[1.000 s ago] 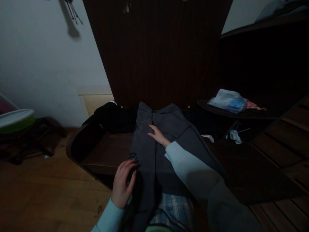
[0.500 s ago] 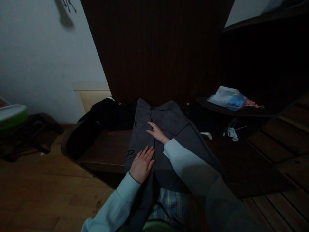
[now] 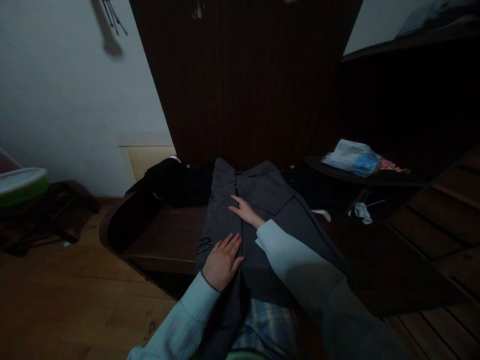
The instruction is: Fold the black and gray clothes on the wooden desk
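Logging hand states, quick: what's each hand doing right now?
Left hand: open, laid palm down on the gray garment, gripping nothing visible.
Right hand: open, resting on the same garment farther up, gripping nothing visible.

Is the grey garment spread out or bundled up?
Spread out: the grey garment lies long and mostly flat beneath the left hand and right hand. Hidden folds: cannot tell.
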A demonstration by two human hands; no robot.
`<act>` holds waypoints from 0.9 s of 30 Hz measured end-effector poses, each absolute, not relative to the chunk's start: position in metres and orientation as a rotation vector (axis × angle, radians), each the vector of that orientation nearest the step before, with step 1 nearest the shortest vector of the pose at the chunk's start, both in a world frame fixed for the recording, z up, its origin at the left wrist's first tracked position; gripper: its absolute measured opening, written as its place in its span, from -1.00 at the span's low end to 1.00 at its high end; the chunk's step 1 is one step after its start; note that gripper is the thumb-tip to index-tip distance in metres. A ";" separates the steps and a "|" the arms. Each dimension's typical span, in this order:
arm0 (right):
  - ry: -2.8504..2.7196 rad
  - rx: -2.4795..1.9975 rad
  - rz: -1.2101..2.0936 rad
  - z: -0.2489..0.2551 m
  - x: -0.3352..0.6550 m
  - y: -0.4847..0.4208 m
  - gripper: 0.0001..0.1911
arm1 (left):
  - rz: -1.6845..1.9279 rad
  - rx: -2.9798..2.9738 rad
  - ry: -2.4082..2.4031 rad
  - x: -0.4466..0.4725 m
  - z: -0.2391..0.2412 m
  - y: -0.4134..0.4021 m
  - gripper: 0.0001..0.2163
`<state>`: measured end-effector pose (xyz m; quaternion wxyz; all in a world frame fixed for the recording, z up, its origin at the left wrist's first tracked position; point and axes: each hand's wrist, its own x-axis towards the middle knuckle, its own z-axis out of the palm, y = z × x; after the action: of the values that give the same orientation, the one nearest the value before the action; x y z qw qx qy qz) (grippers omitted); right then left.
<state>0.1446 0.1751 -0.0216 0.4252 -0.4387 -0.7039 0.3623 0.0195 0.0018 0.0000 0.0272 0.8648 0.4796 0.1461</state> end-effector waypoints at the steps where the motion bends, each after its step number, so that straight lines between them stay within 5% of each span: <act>1: -1.752 -1.101 0.917 -0.022 0.145 0.175 -0.49 | 0.430 2.656 1.448 0.018 0.006 0.004 -0.60; 8: -1.644 -1.016 1.045 -0.014 0.143 0.174 -0.51 | -0.166 2.494 1.538 0.025 0.076 0.077 -0.65; 13: -1.436 -1.141 1.206 -0.006 0.146 0.173 -0.58 | 0.231 2.310 2.088 0.042 0.069 0.136 -0.64; 18: -1.351 -1.184 1.276 -0.004 0.146 0.167 -0.65 | 0.607 2.359 2.023 0.048 0.032 0.145 -0.72; 27: -1.427 -1.424 1.291 0.043 0.160 0.211 -0.95 | 0.606 2.449 2.004 0.048 0.022 0.145 -0.78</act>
<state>0.1596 0.2110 0.0427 0.3651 -0.5538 -0.5550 0.5020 0.0481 0.1450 0.0225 -0.0401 0.7595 0.6215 0.1880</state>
